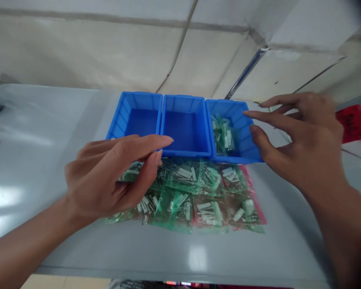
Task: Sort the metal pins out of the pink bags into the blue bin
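Left hand [106,176], at my 8 o'clock, hangs over the bags, empty, its fingers narrowly drawn together and its thumb close beneath them. Right hand [303,140], at my 2 o'clock and slightly blurred, is spread wide and holds nothing; its fingertips [246,114] reach the rightmost bin, though I cannot tell whether they touch it. Three ribbed, open blue plastic bins [183,104] stand side by side, touching, at 12 o'clock on a pale grey table top [39,180]. Only the rightmost bin [236,116] shows contents: a small heap of green-tinted clear plastic bags of white parts [224,136]. A flat layer of similar clear plastic bags [183,196], some green-tinted and some red-edged, lies at 6 o'clock, just in front of the bins and partly under my left hand. A red printed sheet [353,122] lies at 2 o'clock, beyond my right hand. Risks: a knock from my spread fingers could shove the touching bins together, and the slick, overlapping bags could slide apart or slip from a narrow pinch.
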{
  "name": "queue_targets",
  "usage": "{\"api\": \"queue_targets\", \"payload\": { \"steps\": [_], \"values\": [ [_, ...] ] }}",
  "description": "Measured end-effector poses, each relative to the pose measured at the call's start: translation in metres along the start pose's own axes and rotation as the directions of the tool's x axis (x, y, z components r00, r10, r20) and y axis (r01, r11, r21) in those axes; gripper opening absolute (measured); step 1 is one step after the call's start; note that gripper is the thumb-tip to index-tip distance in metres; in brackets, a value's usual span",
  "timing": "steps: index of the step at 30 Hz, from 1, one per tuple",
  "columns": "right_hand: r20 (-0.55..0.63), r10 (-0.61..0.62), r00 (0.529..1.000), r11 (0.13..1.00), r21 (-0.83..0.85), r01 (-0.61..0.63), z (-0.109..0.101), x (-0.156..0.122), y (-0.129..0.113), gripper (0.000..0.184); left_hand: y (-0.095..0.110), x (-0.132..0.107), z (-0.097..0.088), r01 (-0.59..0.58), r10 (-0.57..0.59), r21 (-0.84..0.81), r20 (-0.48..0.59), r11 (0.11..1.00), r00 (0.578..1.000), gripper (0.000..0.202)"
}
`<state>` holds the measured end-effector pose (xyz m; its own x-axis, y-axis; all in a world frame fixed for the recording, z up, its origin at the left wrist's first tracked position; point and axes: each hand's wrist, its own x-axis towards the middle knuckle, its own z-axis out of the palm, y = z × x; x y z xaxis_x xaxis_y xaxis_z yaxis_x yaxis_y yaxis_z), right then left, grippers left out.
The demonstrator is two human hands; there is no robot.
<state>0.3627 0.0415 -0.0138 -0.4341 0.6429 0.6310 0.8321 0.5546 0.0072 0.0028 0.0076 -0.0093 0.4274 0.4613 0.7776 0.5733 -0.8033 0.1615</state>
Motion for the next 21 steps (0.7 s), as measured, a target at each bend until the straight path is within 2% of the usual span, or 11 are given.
{"api": "queue_targets", "payload": {
  "steps": [2,4,6,9,12,16,19,21],
  "values": [
    [0.016,-0.114,0.993,0.993,-0.016,0.114,-0.004,0.001,-0.008,0.024,-0.002,-0.001,0.0,-0.023,0.024,-0.042,0.01,0.999,1.0,0.033],
    [0.088,-0.216,0.973,0.976,0.007,0.216,-0.008,0.001,-0.014,0.017,-0.002,-0.002,-0.001,-0.021,0.022,-0.052,0.023,0.998,0.999,0.032],
    [0.157,-0.258,0.953,0.965,-0.009,0.262,-0.01,0.0,-0.017,0.014,0.001,-0.002,-0.002,-0.031,0.031,-0.013,0.05,0.999,0.998,0.029],
    [0.236,-0.205,0.95,0.975,-0.031,0.218,-0.007,-0.004,-0.015,0.03,0.005,0.0,-0.004,-0.014,0.004,0.085,0.117,0.996,0.993,0.031],
    [0.274,-0.149,0.95,0.988,0.0,0.155,-0.001,-0.008,-0.009,0.045,0.005,0.004,-0.008,-0.014,0.001,0.096,0.132,0.995,0.991,0.03],
    [0.236,-0.094,0.967,0.995,0.045,0.085,0.002,-0.005,0.005,0.038,0.002,0.008,-0.011,-0.078,0.066,0.055,0.201,0.995,0.977,0.027],
    [0.263,-0.097,0.96,0.992,0.11,0.07,0.006,0.008,0.021,0.058,0.001,0.005,-0.007,-0.056,0.046,0.092,0.109,0.994,0.993,0.024],
    [0.364,-0.152,0.919,0.974,0.212,0.077,0.012,0.021,0.033,0.076,0.001,0.0,-0.003,-0.068,0.064,0.096,0.045,0.993,0.997,0.024]
  ]
}}
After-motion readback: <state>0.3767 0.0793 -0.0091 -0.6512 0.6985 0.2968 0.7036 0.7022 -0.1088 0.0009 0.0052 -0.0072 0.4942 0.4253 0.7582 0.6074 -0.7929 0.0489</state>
